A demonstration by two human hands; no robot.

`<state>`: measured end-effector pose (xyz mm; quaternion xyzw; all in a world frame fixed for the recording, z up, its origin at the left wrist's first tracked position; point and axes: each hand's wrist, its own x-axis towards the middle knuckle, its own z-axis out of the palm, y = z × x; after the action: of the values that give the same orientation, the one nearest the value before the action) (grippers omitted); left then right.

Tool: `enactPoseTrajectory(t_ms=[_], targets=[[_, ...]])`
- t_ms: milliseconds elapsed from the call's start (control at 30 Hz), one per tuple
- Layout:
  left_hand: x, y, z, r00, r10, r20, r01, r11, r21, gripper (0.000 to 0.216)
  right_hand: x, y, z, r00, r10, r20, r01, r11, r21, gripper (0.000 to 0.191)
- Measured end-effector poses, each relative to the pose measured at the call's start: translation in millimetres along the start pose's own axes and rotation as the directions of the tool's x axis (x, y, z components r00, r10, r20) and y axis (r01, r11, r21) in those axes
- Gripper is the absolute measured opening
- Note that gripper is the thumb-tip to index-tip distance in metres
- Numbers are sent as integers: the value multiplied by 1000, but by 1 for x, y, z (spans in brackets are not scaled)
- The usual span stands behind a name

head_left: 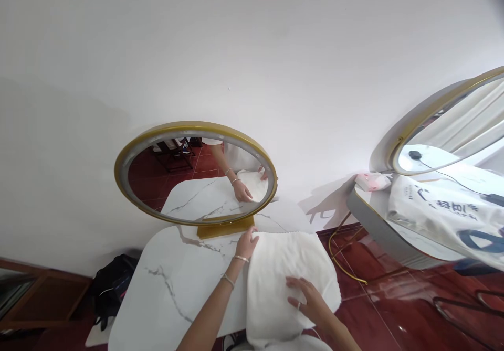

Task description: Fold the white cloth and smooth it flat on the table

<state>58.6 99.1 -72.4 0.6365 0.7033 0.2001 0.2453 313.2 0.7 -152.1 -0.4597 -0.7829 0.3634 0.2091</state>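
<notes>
A white cloth point(283, 283) with a finely scalloped edge lies spread over the right side of the marble-patterned table point(165, 272), and part of it hangs over the edge toward me. At its far left corner, my left hand point(246, 246) pinches the cloth; two bracelets circle that wrist. My right hand point(309, 301) rests palm down on the near right part of the cloth, fingers apart, a ring on one finger. Behind the cloth stands an oval gold-framed mirror point(189, 183), which reflects the hands and cloth.
To the right, a second table point(397, 235) carries a printed white bag point(441, 209), a tissue pack point(372, 181) and another gold-framed mirror point(409, 117). On the floor at left sit a black bag point(114, 285) and a wooden piece of furniture point(47, 296). A white wall rises behind.
</notes>
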Motion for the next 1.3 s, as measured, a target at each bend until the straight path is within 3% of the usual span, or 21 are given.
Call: enactPoseTrajectory(t_ms=[133, 233, 333, 433, 567, 733, 833, 933, 1033, 1133, 1200, 1300], targets=[[-21, 11, -31, 979, 172, 108, -177, 983, 41, 12, 34, -22, -30, 991, -64, -117, 70, 996, 52, 39], [-34, 25, -47, 959, 240, 147, -252, 965, 68, 7, 70, -49, -59, 966, -175, -188, 173, 985, -29, 38], [-45, 38, -59, 926, 329, 185, -352, 929, 114, 2, 95, -79, -80, 951, -308, -36, 304, 948, -94, 33], [-55, 50, -72, 862, 468, 196, -501, 848, 173, 8, 99, -101, -88, 927, -337, 164, 352, 934, -70, 27], [-71, 65, -101, 816, 559, 151, -578, 799, 167, 14, 83, -103, -102, 937, -282, 208, 308, 945, -108, 26], [-87, 78, -156, 847, 528, 54, -530, 838, 126, 15, 61, -74, -157, 985, -113, 130, 124, 989, -83, 27], [-92, 81, -187, 889, 458, 11, -455, 880, 137, 13, 53, -68, -191, 968, -79, 237, 85, 996, -12, 31], [-95, 79, -208, 913, 407, -8, -402, 904, 146, 12, 52, -75, -207, 947, -110, 302, 81, 991, 105, 31], [-96, 78, -228, 924, 380, -53, -363, 910, 199, 15, 60, -88, -212, 981, -126, 145, 111, 988, 105, 29], [-88, 91, -258, 905, 359, -229, -266, 897, 354, 21, 80, -109, -221, 973, -210, -98, 219, 971, 94, 27], [-75, 114, -282, 848, 369, -382, -173, 872, 458, 22, 101, -130, -231, 918, -227, -325, 267, 960, 85, 29], [-41, 162, -312, 691, 437, -577, -106, 849, 517, 23, 142, -165, -244, 740, -52, -671, 210, 965, 157, 33]])
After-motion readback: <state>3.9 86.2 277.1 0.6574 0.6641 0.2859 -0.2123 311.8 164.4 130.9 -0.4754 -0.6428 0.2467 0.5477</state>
